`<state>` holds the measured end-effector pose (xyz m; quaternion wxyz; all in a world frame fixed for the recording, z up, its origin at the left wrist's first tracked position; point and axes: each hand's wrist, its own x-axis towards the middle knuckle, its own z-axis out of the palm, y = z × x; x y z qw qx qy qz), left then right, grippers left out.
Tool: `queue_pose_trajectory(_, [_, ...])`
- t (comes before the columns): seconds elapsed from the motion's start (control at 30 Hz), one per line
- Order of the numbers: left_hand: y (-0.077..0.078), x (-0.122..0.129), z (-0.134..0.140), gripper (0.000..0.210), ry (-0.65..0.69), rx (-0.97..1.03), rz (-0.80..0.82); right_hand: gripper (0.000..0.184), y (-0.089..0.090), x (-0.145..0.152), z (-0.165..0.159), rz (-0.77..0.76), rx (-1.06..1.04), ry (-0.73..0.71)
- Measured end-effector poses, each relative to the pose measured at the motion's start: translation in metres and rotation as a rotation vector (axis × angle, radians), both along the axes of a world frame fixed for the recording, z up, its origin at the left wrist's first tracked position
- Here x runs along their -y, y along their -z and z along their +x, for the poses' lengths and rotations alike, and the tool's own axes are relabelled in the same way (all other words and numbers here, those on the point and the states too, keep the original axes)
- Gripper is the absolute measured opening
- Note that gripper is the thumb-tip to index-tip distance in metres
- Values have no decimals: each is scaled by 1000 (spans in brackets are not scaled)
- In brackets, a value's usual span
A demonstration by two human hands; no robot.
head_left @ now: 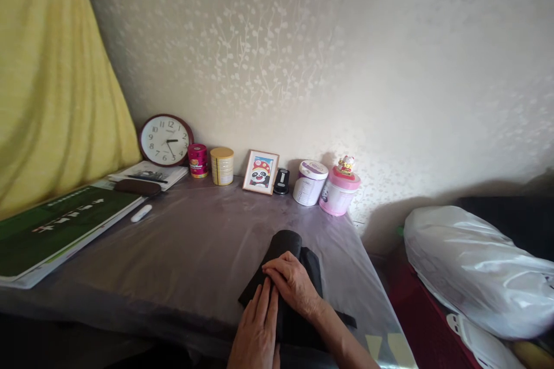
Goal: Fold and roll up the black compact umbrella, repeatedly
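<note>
Our black cloth roll (pixel 283 277) lies near-centre on the tabletop (pixel 186 253), long axis running near-to-far w/ rolled end far. Both hands flat on it, fingers together: left hand (pixel 257 328) nearer us, right hand (pixel 292 285) just beyond.

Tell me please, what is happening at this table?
A person has both hands on a black cloth that lies on the table. The left hand rests flat on the cloth's near part, and the right hand presses on its middle. The far end of the cloth is rolled up. Along the wall stand a clock, two tins, a framed picture and two tubs. A white bag lies to the right.
</note>
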<state>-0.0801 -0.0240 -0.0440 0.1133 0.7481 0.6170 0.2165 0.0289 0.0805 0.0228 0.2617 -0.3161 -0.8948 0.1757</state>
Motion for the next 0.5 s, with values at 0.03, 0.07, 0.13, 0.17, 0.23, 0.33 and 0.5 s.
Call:
queue_pose_trajectory(0.03, [3, 1, 1, 82, -22, 3, -19, 24, 2, 0, 4, 29, -4, -32])
queue_pose_trajectory(0.07, [4, 2, 2, 81, -43, 4, -35, 24, 4, -1, 7, 59, -2, -50])
queue_pose_trajectory(0.13, [6, 3, 3, 77, -74, 9, -59, 25, 10, -7, 12, 104, 13, -53])
queue_pose_trajectory(0.17, [6, 4, 4, 76, -81, 16, -68, 26, 12, -13, 12, 111, 24, -45])
queue_pose_trajectory(0.23, [5, 4, 4, 77, -80, 33, -87, 29, 15, -27, 11, 100, 42, -20])
queue_pose_trajectory(0.33, [3, 2, 4, 81, -69, 51, -128, 32, 18, -54, 6, 57, 43, 20])
queue_pose_trajectory(0.5, [0, 2, 3, 83, -47, 116, -157, 30, 22, -90, 8, -183, -62, 299])
